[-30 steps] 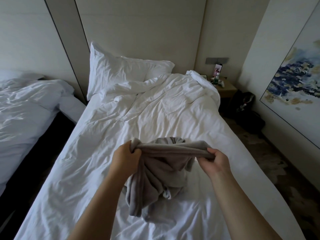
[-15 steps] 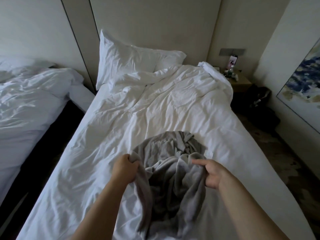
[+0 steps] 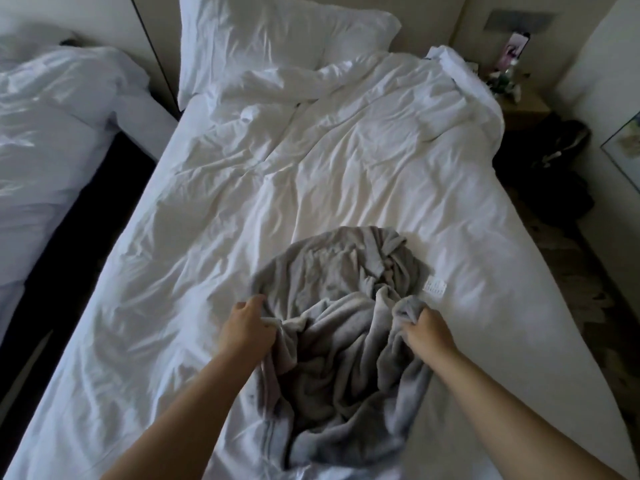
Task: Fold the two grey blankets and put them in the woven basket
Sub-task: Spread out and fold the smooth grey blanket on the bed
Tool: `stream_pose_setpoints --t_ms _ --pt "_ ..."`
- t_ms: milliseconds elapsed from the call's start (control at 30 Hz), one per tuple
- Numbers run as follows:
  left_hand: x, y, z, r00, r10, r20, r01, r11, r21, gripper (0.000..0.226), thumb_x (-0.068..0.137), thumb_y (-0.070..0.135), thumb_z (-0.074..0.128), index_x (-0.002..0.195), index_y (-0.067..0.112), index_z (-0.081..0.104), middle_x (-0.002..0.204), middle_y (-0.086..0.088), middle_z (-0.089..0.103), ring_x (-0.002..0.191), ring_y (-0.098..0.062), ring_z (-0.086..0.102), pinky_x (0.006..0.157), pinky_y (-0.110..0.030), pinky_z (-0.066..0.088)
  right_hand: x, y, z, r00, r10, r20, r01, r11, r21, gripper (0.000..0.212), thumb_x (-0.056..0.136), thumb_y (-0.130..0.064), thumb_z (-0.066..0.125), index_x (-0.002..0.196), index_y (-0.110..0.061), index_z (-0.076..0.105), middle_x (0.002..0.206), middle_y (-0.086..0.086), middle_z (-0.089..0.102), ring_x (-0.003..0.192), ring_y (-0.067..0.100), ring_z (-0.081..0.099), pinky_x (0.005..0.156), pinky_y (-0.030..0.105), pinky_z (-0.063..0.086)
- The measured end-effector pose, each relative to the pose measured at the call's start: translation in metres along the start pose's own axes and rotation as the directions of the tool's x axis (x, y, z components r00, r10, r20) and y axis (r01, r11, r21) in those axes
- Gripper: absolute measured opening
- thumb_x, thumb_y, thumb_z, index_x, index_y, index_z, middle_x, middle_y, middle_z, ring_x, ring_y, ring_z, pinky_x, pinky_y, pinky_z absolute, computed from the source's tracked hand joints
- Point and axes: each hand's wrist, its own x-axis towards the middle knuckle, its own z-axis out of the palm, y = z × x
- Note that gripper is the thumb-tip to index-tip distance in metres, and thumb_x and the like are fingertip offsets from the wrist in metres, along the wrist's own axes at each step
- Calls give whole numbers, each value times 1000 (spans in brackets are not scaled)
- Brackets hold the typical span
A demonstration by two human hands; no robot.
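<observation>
Gripping the grey blanket (image 3: 332,341): left hand (image 3: 246,327) and right hand (image 3: 426,327) each bunch a fistful of its edge, fingers curled. Head view: blanket lies crumpled on the white duvet (image 3: 311,168), near the bed's foot. Pillow (image 3: 277,36) at far end. Second bed (image 3: 52,116) to the left; nightstand (image 3: 523,109) and dark bag (image 3: 561,150) to the right.

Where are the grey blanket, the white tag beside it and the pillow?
grey blanket (image 3: 332,344): head view, on its crumpled middle.
white tag (image 3: 434,285): head view, centre of the label.
pillow (image 3: 277,39): head view, middle of its face.
</observation>
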Motion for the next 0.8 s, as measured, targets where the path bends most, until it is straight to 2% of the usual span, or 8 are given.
stream_pose_setpoints --t_ms 167,267,333,400,500,633,733,800 --pt "66 12 41 985 18 170 -33 995 90 82 73 49 72 143 29 34 132 -13 48 115 -32 55 91 -36 47 63 -10 45 961 -189 200 199 980 -27 13 84 -7 63 97 -4 68 94 6 61 103 31 61 79 12 39" --pt "106 9 86 948 -1 318 -55 985 165 111 64 61 75 151 34 11 138 -16 47 123 -33 50 97 -37 43 102 -9 85 932 -48 360 169 934 -313 75 81 -40 69 146 -23 36 138 19 44 127 35 45 104 38 39" --pt "125 -3 122 901 -36 431 -61 976 208 118 63 62 75 151 37 1 136 -16 50 123 -33 50 98 -37 43 123 -2 114 901 0 433 218 864 -454 102 76 -53 69 153 -31 7 145 20 38 128 37 44 104 42 40" --pt "135 -19 154 866 -57 497 -74 968 238 112 68 58 72 152 35 3 134 -14 54 120 -32 53 97 -37 45 137 8 142 873 27 487 232 854 -465 104 77 -49 69 153 -33 -1 146 19 39 129 37 44 101 41 42" --pt "144 -33 185 895 -44 444 -70 969 237 86 78 46 63 150 31 18 130 -13 57 116 -33 55 94 -39 48 150 16 168 884 24 467 252 816 -520 85 79 -54 61 150 -30 22 150 15 35 136 34 36 99 38 41" --pt "152 -34 193 917 12 398 -111 968 227 48 83 41 59 127 25 52 121 -8 62 110 -31 58 82 -35 46 156 4 176 891 14 453 256 809 -529 63 75 -55 58 124 -15 59 129 10 59 116 30 56 86 32 46" --pt "142 -32 181 858 9 514 -179 943 282 33 85 42 56 114 26 61 117 -3 63 107 -25 58 75 -30 42 137 0 166 847 145 512 190 816 -546 65 70 -53 61 118 -10 62 112 13 64 99 29 62 71 27 43" --pt "123 -34 175 758 -6 652 -297 887 353 35 89 44 51 114 22 61 118 -4 62 108 -25 57 78 -32 45 106 8 159 761 284 583 118 824 -554 73 69 -53 65 127 -10 56 120 13 62 102 29 61 73 28 44"
